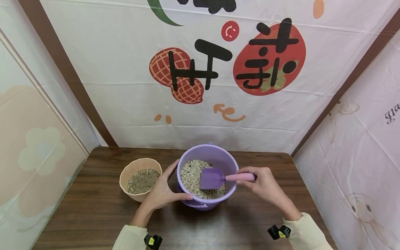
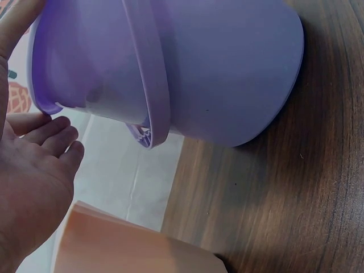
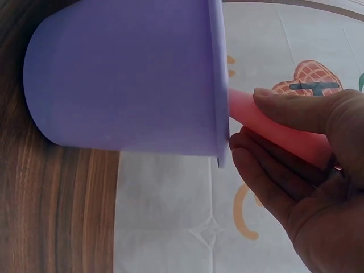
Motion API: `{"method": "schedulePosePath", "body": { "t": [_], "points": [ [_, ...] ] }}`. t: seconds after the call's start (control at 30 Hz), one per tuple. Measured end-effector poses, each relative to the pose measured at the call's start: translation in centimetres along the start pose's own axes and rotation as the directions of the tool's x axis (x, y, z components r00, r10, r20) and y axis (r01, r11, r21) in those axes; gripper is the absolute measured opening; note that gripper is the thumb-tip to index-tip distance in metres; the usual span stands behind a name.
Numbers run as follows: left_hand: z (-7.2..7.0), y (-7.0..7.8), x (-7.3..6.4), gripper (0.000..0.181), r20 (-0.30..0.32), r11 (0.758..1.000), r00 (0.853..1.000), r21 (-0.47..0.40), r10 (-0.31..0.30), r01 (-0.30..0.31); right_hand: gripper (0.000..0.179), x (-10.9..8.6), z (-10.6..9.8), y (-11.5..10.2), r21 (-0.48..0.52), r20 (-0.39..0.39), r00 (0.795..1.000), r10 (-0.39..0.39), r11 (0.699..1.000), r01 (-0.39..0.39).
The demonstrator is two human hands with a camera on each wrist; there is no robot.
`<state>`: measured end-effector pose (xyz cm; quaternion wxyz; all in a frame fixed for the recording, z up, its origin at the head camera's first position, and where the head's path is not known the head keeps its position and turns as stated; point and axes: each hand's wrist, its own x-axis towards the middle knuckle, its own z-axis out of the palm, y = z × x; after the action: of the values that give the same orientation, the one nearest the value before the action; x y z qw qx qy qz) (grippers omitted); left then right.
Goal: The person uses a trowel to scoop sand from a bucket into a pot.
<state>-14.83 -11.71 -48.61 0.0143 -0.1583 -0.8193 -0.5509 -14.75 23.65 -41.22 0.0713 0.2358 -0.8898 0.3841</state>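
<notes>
A purple bucket point(image 1: 207, 147) stands on the table, part-filled with small pale gravel point(image 1: 193, 178). My left hand point(image 1: 160, 191) spreads along its left side, thumb and forefinger at the rim; in the left wrist view the other fingers lie loosely beside the wall. With thumb and fingers my right hand point(image 1: 262, 182) grips the pink handle point(image 3: 278, 128) of a toy shovel point(image 1: 211, 178) at the bucket's right rim. The shovel's purple blade is inside the bucket, over the gravel. The bucket's handle point(image 2: 151, 74) hangs down its outside.
Left of the bucket, close by my left hand, stands a peach faceted bowl point(image 1: 125, 173) holding murky grey-brown contents with gravel point(image 1: 143, 180) around the edge. The dark wooden table point(image 1: 90, 215) meets a printed cloth wall point(image 1: 137, 135) at the back. Further cloth walls flank it.
</notes>
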Motion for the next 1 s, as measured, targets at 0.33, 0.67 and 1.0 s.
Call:
{"method": "schedulePosePath", "body": {
  "t": [0.33,0.67,1.0],
  "points": [
    [-0.1,0.0,-0.1,0.126,0.006,1.0,1.0,-0.008,-0.016,0.016,0.027,0.5,0.8,-0.8,-0.046,-0.002,1.0,-0.014,0.999,0.014],
    [-0.1,0.1,-0.1,0.127,0.006,1.0,1.0,-0.017,-0.005,0.005,0.027,0.6,1.2,-1.1,-0.061,-0.002,1.0,-0.013,0.998,0.013],
    [-0.1,0.1,-0.1,0.127,0.01,1.0,1.0,-0.022,-0.009,0.009,0.023,1.5,1.9,-1.2,-0.033,0.001,1.0,-0.03,0.999,0.03]
  ]
}}
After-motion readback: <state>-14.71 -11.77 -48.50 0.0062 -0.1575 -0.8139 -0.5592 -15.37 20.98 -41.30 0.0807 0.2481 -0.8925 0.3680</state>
